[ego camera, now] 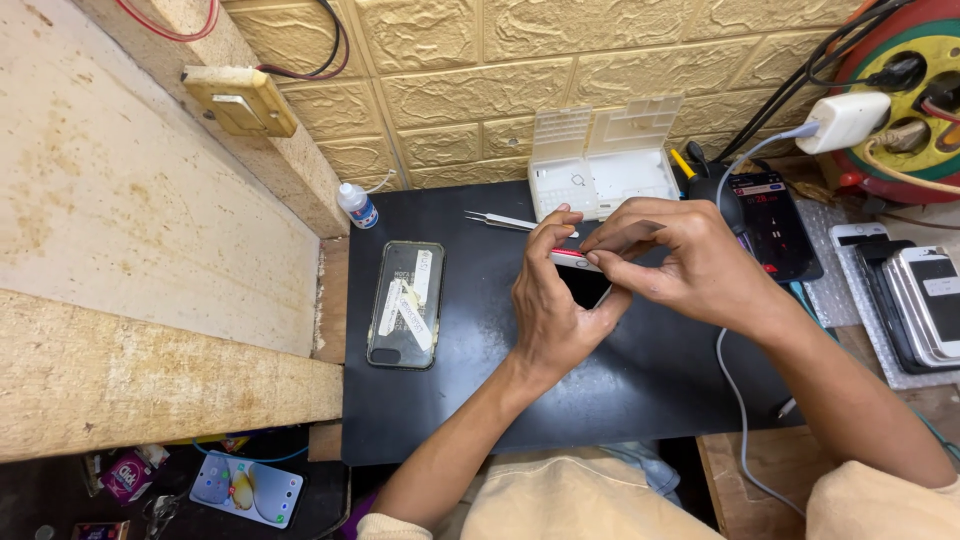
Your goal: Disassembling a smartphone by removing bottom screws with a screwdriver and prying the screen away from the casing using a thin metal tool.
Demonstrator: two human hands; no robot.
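My left hand (548, 312) and my right hand (668, 252) meet over the middle of a black work mat (470, 400). Both grip a smartphone (578, 262) with a red edge, tilted up on its side between the fingers. The left hand wraps it from below; the right thumb and forefinger pinch its upper edge. Most of the phone is hidden by the fingers.
A clear phone case (405, 303) lies left on the mat, metal tweezers (505, 220) and an open white parts box (600, 165) behind the hands. A small glue bottle (357, 205), a dark phone (775, 225), stacked phones (925, 300), a charger (845, 120) and cable reel surround them.
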